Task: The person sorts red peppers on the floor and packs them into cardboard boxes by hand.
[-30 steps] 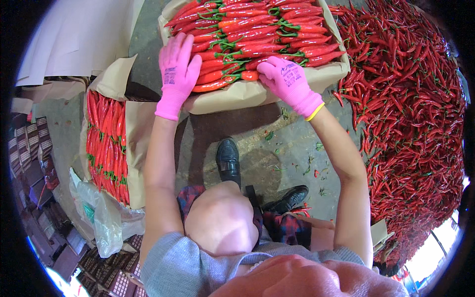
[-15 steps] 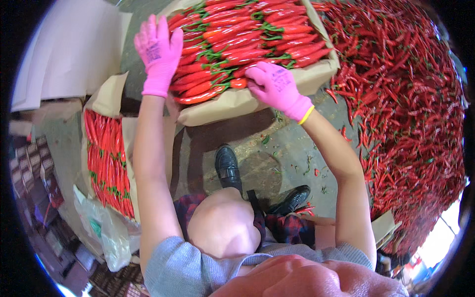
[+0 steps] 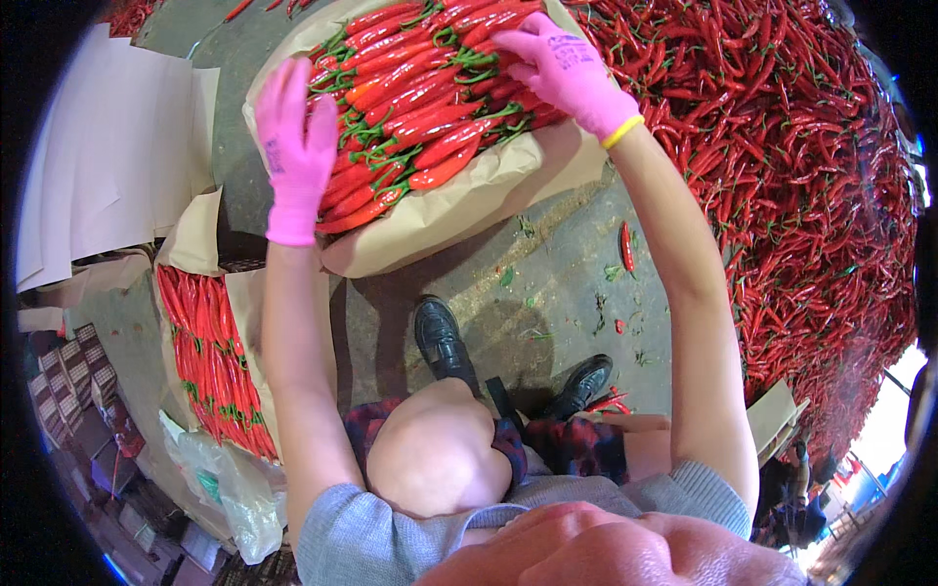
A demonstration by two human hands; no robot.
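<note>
A paper-lined box (image 3: 459, 210) packed with rows of red chillies (image 3: 420, 98) stands in front of me on the concrete floor. My left hand (image 3: 293, 156), in a pink glove, lies flat against the left side of the chilli rows with its fingers spread. My right hand (image 3: 562, 68), also in a pink glove, presses down on the chillies at the box's far right. Neither hand grips a single chilli.
A big heap of loose red chillies (image 3: 801, 195) fills the right side. A second paper-lined box of chillies (image 3: 210, 361) stands at my left, with stacked sheets of paper (image 3: 107, 166) behind it and a plastic bag (image 3: 230, 488). My black shoes (image 3: 445, 337) rest on the floor; one chilli (image 3: 626, 246) lies loose.
Both hands have slid over the packed chillies; the left moved off the box's corner onto the left side of the rows, the right shifted toward the far right end.
</note>
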